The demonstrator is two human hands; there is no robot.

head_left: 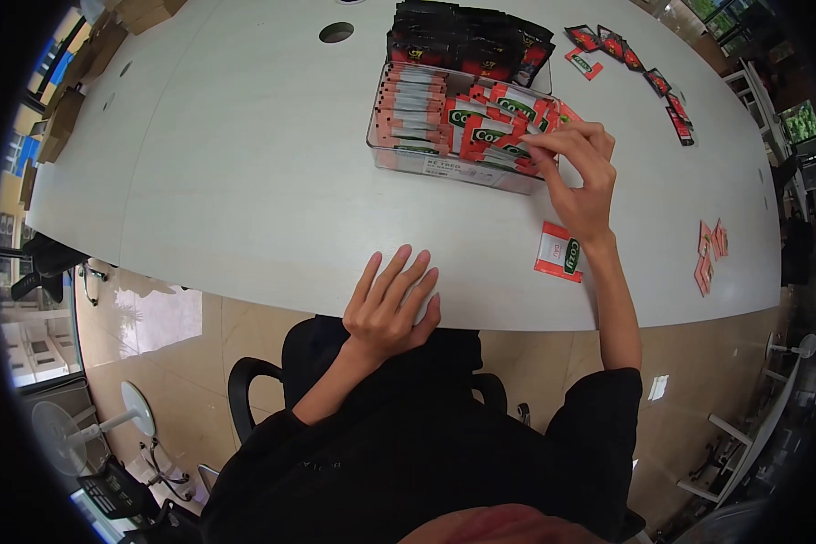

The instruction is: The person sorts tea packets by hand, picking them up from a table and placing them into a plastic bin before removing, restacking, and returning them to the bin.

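A clear plastic box [399, 161] stands on the white table, with red Cozy tea packets [491, 135] lying in its right part. My right hand [582, 177] reaches over the box's right front corner, thumb and index finger pinching at a Cozy packet inside. Just below that wrist, a single Cozy packet [558, 253] lies on the table. My left hand [390, 304] rests at the table's front edge, fingers spread and holding nothing. Slim pale-red sachets [414, 109] are stacked in the box's left part, and black sachets [471, 41] fill its back.
Several black-and-red sachets [656, 82] lie in a curved row at the back right, beside another Cozy packet [584, 63]. Slim sachets [705, 258] lie near the right edge. A round cable hole [336, 34] opens in the white table [236, 181].
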